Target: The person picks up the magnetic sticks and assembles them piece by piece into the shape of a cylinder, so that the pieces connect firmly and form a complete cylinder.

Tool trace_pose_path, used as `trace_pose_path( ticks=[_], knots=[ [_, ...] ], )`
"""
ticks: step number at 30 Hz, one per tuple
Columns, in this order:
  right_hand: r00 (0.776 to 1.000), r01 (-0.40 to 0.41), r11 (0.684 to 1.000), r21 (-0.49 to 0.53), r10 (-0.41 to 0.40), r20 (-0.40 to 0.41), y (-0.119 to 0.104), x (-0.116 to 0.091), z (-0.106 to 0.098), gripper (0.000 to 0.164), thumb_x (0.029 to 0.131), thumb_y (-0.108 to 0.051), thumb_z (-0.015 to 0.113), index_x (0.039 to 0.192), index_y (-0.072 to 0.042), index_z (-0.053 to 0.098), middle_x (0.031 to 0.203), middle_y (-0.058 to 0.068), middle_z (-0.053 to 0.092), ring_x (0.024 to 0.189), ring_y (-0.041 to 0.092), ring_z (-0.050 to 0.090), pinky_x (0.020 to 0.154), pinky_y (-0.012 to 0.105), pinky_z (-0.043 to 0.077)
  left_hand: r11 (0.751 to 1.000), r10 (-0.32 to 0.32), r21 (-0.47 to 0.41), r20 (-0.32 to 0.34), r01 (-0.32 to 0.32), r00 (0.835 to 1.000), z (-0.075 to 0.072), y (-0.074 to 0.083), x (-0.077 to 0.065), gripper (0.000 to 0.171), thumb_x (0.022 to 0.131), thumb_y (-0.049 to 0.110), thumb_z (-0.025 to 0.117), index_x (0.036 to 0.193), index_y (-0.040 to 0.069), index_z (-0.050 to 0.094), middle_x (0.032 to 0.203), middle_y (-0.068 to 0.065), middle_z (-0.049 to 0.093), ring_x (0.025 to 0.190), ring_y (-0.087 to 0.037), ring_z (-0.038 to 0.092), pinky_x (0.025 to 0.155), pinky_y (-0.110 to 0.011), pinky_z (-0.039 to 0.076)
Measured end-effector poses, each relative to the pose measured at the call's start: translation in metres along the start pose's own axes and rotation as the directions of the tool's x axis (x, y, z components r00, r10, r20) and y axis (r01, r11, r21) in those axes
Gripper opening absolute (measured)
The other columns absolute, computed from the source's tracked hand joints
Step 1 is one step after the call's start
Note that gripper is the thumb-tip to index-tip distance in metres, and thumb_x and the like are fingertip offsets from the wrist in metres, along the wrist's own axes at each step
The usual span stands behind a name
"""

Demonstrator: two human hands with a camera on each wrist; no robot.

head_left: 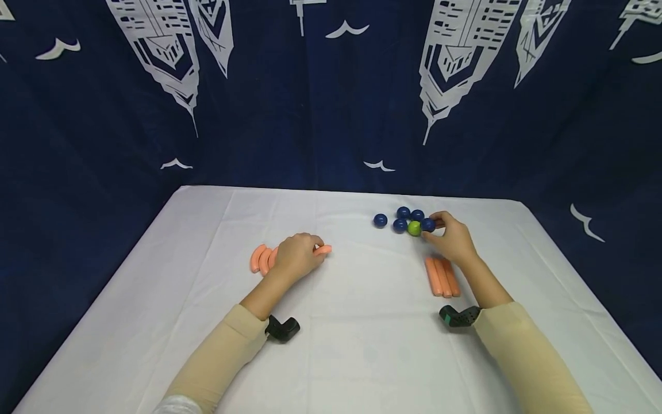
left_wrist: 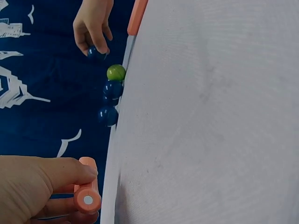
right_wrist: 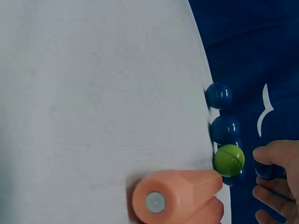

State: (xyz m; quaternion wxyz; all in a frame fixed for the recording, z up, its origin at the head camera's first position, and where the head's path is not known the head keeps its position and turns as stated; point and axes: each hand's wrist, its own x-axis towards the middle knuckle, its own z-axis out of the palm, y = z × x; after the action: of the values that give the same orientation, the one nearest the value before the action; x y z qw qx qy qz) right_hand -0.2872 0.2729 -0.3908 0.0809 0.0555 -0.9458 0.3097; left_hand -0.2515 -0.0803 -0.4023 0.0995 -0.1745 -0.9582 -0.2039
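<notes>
Grouping like shapes appears to be the step in hand. Left of the green ball (head_left: 414, 229), my left hand (head_left: 297, 255) pinches a curved orange piece (head_left: 324, 250) between thumb and fingers; just right of the green ball, my right hand (head_left: 453, 238) pinches a blue ball (head_left: 428, 225) likewise. The next move likely calls for setting both down, then parting each grip.

Printed navy cloth (head_left: 310, 115) backs a white table (head_left: 367, 345).
</notes>
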Motion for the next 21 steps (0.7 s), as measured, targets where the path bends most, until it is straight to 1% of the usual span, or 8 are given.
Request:
trace_pose_path(
  ticks=[4,9,12,17,21],
  knots=[
    [1.0,0.005,1.0,0.005,-0.005,0.004,-0.005,-0.005,0.001,0.047,0.089,-0.018,0.068,0.125,0.006,0.05,0.119,0.03,0.058,0.113,0.046,0.052,0.093,0.057,0.04,1.0,-0.001,0.004,0.009,0.001,1.0,0.001,-0.001,0.001,0.016,0.086,0.021,0.073,0.099,0.014,0.076,0.084,-0.001,0.07,0.066,-0.019,0.058,0.057,-0.033,0.048],
    [1.0,0.004,0.999,0.039,-0.004,0.004,-0.01,-0.012,0.004,0.046,0.088,-0.02,0.07,0.124,0.003,0.052,0.118,0.027,0.06,0.106,0.04,0.055,0.084,0.049,0.042,1.0,0.011,0.017,-0.017,-0.011,1.0,0.003,0.001,0.003,0.017,0.088,0.027,0.072,0.098,0.014,0.076,0.08,-0.001,0.068,0.067,-0.02,0.06,0.056,-0.033,0.048],
    [1.0,0.004,0.998,0.06,-0.004,0.0,-0.012,-0.015,0.006,0.046,0.087,-0.021,0.07,0.123,0.002,0.053,0.116,0.026,0.061,0.106,0.038,0.055,0.085,0.048,0.042,1.0,0.02,0.017,-0.026,-0.02,0.999,0.005,0.002,0.004,0.019,0.09,0.031,0.071,0.097,0.014,0.077,0.078,-0.001,0.067,0.067,-0.02,0.061,0.055,-0.034,0.048],
    [1.0,0.025,0.994,0.103,-0.024,-0.007,-0.017,-0.021,0.01,0.046,0.087,-0.02,0.071,0.123,0.003,0.053,0.114,0.024,0.062,0.11,0.037,0.055,0.094,0.052,0.04,1.0,0.028,0.012,-0.027,-0.028,0.999,0.009,0.004,0.007,0.022,0.09,0.034,0.07,0.096,0.015,0.077,0.075,0.0,0.065,0.064,-0.017,0.059,0.054,-0.034,0.048],
    [0.999,0.053,0.991,0.122,-0.051,-0.016,-0.02,-0.024,0.015,0.044,0.086,-0.018,0.072,0.121,0.002,0.054,0.111,0.022,0.064,0.107,0.035,0.056,0.095,0.052,0.04,1.0,0.027,0.014,-0.015,-0.027,1.0,0.011,0.005,0.008,0.021,0.09,0.033,0.071,0.096,0.014,0.076,0.074,0.0,0.063,0.063,-0.016,0.058,0.054,-0.034,0.048]
  ],
)
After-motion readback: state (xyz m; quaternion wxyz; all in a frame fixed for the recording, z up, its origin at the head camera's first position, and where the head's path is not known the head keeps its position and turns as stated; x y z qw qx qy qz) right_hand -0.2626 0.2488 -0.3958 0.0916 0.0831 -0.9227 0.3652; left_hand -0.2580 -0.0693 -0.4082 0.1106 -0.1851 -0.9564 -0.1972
